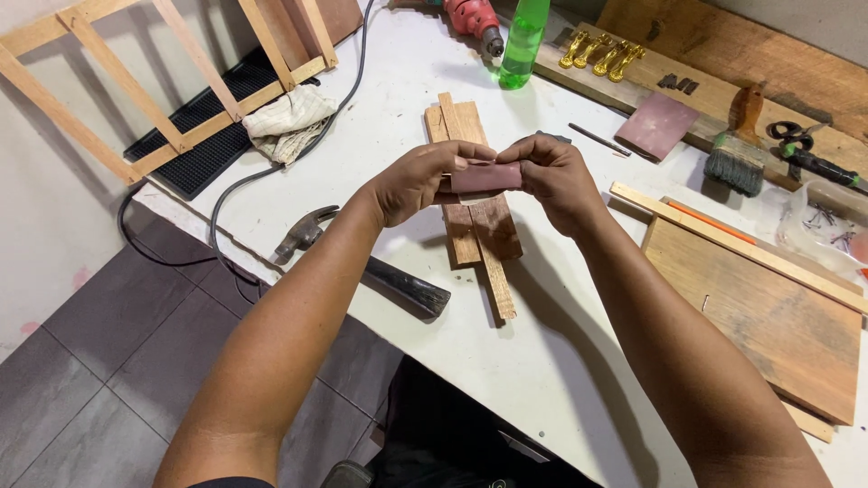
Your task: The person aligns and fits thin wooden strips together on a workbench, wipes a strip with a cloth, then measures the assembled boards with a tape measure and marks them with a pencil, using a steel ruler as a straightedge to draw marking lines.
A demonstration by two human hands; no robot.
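While both hands (488, 181) pinch it, sandpaper (486, 177) spans between.

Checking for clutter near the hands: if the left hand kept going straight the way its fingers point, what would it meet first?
The left hand points right, across the folded reddish sandpaper it pinches, so it would probably meet the right hand holding the other end, though depth is unclear.

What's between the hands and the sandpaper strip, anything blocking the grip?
Nothing visible. The left hand and right hand each pinch one end of the sandpaper strip, held above the wood strips on the table. The hammer lies off to the left, clear of both hands.
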